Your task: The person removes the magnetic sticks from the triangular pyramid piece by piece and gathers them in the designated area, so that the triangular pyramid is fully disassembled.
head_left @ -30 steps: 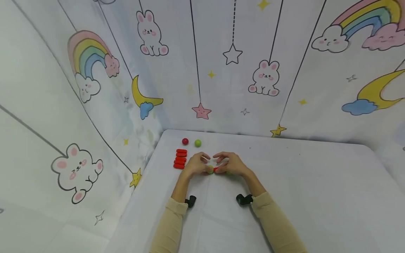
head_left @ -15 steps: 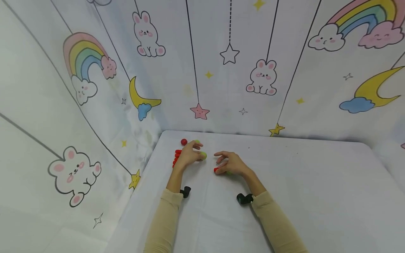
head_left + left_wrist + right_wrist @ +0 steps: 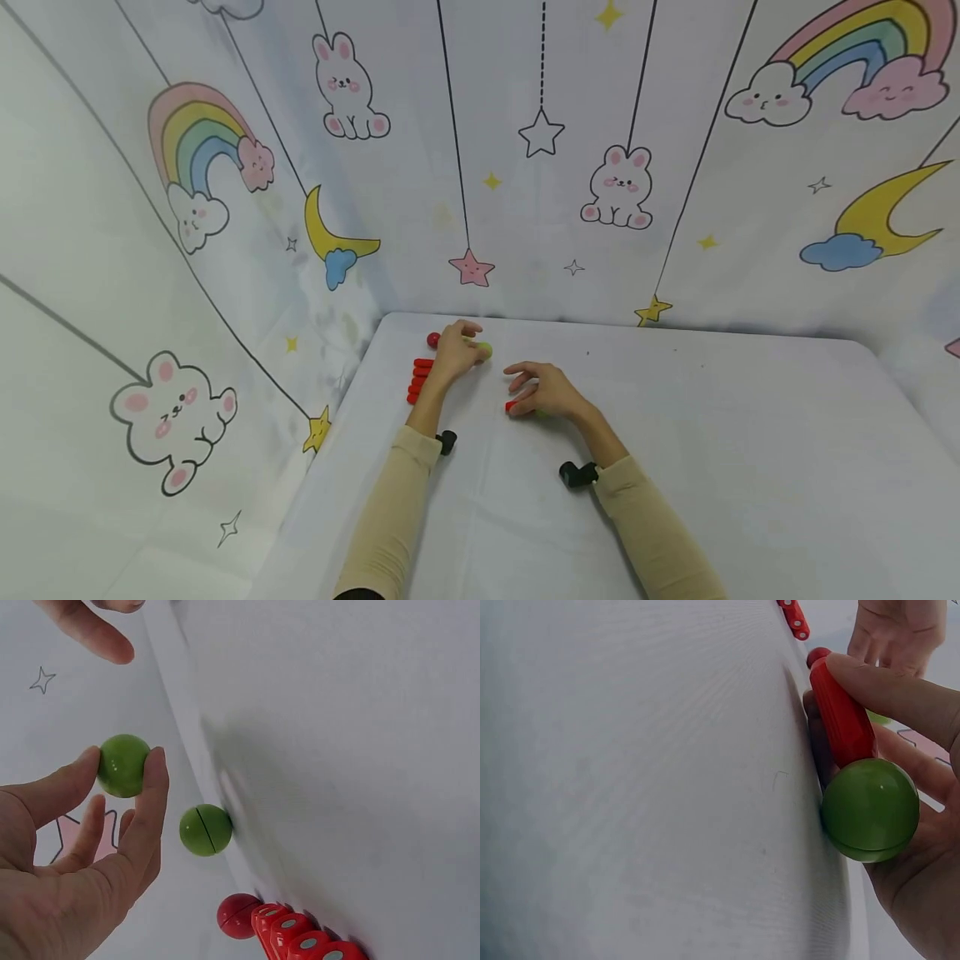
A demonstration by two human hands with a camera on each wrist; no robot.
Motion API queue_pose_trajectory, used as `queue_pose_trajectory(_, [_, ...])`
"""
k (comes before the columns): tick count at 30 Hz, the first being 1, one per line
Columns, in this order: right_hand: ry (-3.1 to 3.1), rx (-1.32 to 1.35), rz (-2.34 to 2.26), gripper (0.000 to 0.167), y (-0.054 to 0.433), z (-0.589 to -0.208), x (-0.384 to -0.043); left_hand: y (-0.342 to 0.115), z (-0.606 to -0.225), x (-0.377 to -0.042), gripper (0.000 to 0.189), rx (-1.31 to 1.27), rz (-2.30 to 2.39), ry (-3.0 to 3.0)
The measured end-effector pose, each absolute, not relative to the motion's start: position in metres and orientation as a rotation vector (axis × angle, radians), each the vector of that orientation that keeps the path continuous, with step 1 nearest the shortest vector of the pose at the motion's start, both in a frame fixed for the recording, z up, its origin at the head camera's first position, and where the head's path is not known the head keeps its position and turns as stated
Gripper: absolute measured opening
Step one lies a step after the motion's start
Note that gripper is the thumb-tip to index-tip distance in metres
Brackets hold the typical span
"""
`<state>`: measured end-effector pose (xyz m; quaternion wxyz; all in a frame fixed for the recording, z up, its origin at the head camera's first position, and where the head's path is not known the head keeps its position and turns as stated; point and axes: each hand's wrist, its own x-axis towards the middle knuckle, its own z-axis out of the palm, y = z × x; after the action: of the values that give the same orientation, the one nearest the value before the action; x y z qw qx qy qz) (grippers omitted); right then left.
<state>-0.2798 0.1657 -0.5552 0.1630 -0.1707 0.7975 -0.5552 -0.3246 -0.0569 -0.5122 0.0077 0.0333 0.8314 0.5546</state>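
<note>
My left hand [image 3: 471,348] pinches a green ball [image 3: 123,765] between thumb and finger, just above the white table [image 3: 675,433] near its far left corner. A second green ball [image 3: 205,829] and a red ball [image 3: 238,915] lie on the table right beside it. A row of short red sticks [image 3: 420,379] lies under my left wrist. My right hand [image 3: 525,398] rests on the table in the middle, its fingers round a red stick [image 3: 844,712] with another green ball [image 3: 870,808] on the stick's end.
Cloth walls printed with rabbits, stars and rainbows close in the table at the back and on the left. The table's near edge runs diagonally at the lower left. Black wrist cameras [image 3: 576,473] sit at both cuffs.
My left hand has left the right hand and carried a green ball away to the far left, up to the loose balls. The right hand has stayed put with the stick.
</note>
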Motion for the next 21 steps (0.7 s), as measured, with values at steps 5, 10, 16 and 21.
queue_pose_trajectory(5, [2.288,-0.489,-1.568,0.072,0.165,-0.554,-0.279,-0.052,-0.515,-0.334,0.047,0.105,1.693,2.678])
queue_pose_trajectory(10, [2.301,-0.502,-1.563,0.071,0.164,-0.556,-0.279,-0.045,-0.519,-0.339,0.04,0.136,1.61,2.762])
queue_pose_trajectory(16, [2.308,-0.526,-1.576,0.069,0.165,-0.556,-0.279,-0.036,-0.524,-0.342,0.039,0.181,1.555,2.849])
queue_pose_trajectory(21, [2.277,-0.532,-1.598,0.069,0.165,-0.555,-0.279,-0.03,-0.529,-0.345,0.037,0.162,1.518,2.893])
